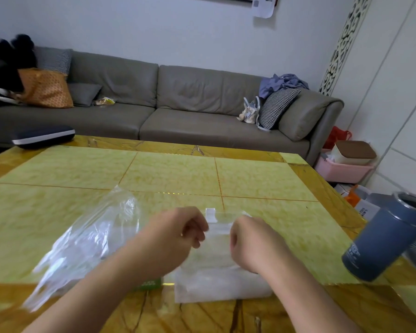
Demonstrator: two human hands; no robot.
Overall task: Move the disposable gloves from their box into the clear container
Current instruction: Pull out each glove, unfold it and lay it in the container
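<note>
A clear container (222, 283) stands near the table's front edge, with a whitish wad of gloves showing through its wall. Its transparent lid (220, 221), with a white tab at the far edge, is raised between my hands. My left hand (178, 234) has curled fingers that pinch the lid's left side. Curled fingers of my right hand (250, 239) hold the lid's right side. A loose bundle of clear disposable gloves (89, 239) lies on the table to the left. Under my left forearm only a green corner of the glove box (151, 284) shows.
A blue-grey tumbler (382, 239) with an open top stands at the table's right edge. A dark flat case (43, 137) lies at the far left corner of the yellow-green table (178, 174). Behind the table runs a grey sofa (178, 104).
</note>
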